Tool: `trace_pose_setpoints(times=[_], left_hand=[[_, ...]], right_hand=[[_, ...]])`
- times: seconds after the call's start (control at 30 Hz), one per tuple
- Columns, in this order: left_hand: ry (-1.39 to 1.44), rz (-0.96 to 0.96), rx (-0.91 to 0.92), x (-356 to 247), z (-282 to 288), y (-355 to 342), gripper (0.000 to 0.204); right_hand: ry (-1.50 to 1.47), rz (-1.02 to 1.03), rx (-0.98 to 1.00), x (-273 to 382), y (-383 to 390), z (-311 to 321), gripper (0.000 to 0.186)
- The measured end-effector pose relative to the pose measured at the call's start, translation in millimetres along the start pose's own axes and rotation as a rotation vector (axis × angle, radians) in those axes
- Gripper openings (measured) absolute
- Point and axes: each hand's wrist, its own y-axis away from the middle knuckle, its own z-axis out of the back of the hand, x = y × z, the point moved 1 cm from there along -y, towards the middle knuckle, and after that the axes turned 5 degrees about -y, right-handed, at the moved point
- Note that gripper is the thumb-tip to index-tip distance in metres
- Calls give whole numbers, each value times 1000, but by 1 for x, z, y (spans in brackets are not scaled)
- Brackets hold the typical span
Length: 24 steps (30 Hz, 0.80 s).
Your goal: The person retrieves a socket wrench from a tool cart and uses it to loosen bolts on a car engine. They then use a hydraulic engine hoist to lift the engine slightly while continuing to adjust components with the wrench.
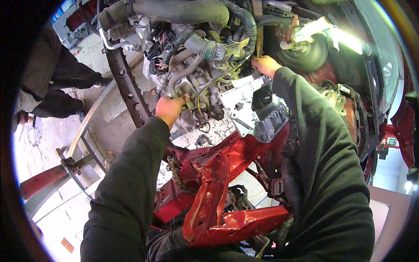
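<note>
My left hand (170,110) is closed at the near side of a greasy engine assembly (209,89). Its thumb lies on top, and the fingertips are hidden among the metal parts. Farther right, my right hand (267,65) is closed beside the lower end of a tan strap-like piece (259,32); whatever its fingers grip is hidden. Just below that hand sits a silver metal box (251,105) with a dark round opening. Between my hands, a black and yellow cable (218,78) curves across the engine.
Bent red body panels (209,192) lie close in front of me. Thick grey hoses (183,12) cross the far side. A lit work lamp (345,39) shines at upper right. At left, another person's dark-clothed legs (65,74) stand beyond a rusty metal beam (124,83).
</note>
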Motion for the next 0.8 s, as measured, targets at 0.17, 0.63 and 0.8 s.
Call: trace_pose_setpoints(times=[0.17, 0.63, 0.8], left_hand=[[-99, 53, -37, -4, 0, 5, 74], [-310, -210, 179, 3, 26, 23, 73], [-160, -159, -129, 92, 109, 120, 59]], right_hand=[[37, -21, -47, -1, -2, -2, 37], [373, 283, 2, -33, -20, 0, 31], [527, 354, 85, -148, -71, 5, 32]])
